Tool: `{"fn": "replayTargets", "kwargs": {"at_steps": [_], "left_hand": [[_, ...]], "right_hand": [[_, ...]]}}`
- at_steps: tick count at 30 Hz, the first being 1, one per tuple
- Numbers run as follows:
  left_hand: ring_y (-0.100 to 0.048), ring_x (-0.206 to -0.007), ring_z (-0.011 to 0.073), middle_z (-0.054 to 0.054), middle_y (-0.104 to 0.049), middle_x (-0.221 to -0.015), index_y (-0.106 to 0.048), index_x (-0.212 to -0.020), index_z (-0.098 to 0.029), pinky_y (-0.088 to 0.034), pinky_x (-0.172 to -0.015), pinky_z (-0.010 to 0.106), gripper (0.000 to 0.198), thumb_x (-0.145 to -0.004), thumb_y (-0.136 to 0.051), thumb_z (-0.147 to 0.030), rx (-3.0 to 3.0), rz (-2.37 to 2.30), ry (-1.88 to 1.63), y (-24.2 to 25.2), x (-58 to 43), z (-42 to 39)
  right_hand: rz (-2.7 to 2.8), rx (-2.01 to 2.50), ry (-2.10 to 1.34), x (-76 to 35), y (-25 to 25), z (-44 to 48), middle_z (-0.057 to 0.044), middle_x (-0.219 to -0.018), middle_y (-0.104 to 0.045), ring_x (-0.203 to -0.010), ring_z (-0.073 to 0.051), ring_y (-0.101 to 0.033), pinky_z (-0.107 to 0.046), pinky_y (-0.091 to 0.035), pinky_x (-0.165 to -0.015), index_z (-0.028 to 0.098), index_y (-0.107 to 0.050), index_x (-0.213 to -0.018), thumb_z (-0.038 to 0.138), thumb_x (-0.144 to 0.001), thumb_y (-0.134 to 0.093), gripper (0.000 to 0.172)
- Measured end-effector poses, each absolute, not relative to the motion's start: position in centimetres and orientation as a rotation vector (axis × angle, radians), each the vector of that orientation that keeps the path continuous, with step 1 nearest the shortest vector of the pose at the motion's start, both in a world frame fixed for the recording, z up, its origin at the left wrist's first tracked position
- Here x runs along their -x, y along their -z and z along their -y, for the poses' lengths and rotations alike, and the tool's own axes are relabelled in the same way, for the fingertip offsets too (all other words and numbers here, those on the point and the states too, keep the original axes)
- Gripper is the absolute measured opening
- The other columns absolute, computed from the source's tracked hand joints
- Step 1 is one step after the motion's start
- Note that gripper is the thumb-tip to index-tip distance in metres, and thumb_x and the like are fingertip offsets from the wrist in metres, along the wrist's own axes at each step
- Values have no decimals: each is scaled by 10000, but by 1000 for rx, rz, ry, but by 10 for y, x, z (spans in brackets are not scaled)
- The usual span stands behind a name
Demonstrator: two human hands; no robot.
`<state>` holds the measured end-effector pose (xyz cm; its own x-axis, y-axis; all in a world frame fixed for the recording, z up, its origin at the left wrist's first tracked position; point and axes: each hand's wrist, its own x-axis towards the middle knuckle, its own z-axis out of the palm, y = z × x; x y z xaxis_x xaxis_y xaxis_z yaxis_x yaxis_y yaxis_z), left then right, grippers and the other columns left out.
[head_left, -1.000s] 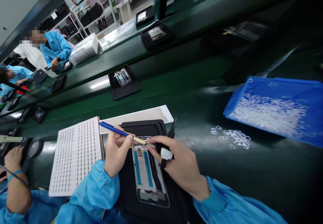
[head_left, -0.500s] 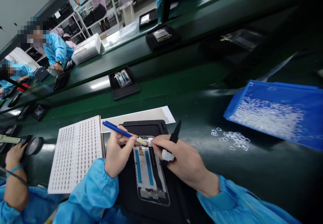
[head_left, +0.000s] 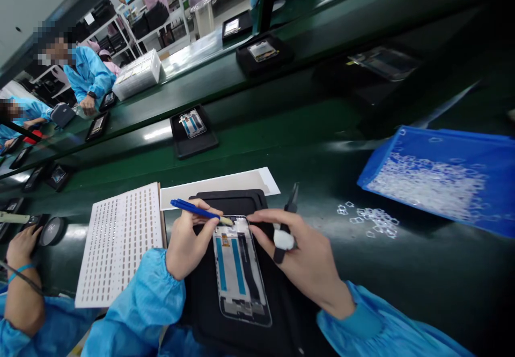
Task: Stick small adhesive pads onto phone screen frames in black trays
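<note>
A phone frame (head_left: 240, 268) with two blue strips lies on a black tray (head_left: 237, 201) in front of me. My left hand (head_left: 189, 242) grips a blue pen-like tool (head_left: 195, 210) whose pale tip touches the frame's top edge. My right hand (head_left: 303, 258) holds black tweezers (head_left: 288, 215) tucked between its fingers, with a white band at the grip. Its forefinger reaches to the frame's top right corner.
A white perforated sheet (head_left: 120, 242) lies left of the tray and a white strip (head_left: 219, 183) behind it. A blue bin (head_left: 442, 177) of small clear parts sits right, with loose ones (head_left: 372, 218) spilled beside it. Another tray with a frame (head_left: 193, 129) rides the belt. A co-worker's hand (head_left: 22, 247) is at far left.
My right hand has slid a little to the right along the frame's top, and the tweezers now tilt more upright. The pen tip stays at the top edge.
</note>
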<state>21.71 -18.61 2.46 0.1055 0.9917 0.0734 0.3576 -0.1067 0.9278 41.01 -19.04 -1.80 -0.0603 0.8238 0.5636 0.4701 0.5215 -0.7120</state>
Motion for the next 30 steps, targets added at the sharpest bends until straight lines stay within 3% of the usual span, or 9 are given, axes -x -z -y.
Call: {"fn": "replayTargets", "kwargs": {"at_steps": [4,8,30], "left_hand": [[-693,-971,165,25,-709,-1015,-490,-1031,-223,-559,-840,298,163,-902,-555,-149,-1870,-1392,-867,-25,-218,179],[-687,-966,180,28,-700,-1008,-501,-1047,-228,-559,-835,328,156,-914,-536,-153,-2069,-1419,-740,-28,-223,172],[-691,-904,171,43,-679,-990,-492,-1076,-209,-554,-757,276,120,-958,-480,-190,-2476,-1359,-456,-46,-237,163]], "right_hand": [[1758,1195,-423,-412,38,181,-52,-1007,-678,-939,-267,-629,-452,-501,-840,242,-557,-1097,368,-964,-526,186],[1753,1162,-419,-409,49,176,-33,-967,-670,-940,-252,-601,-535,-374,-1017,246,-545,-1060,329,-967,-513,129],[1693,1192,-464,-407,49,179,-17,-930,-657,-984,-245,-563,-538,-320,-1065,248,-530,-1029,199,-923,-530,117]]}}
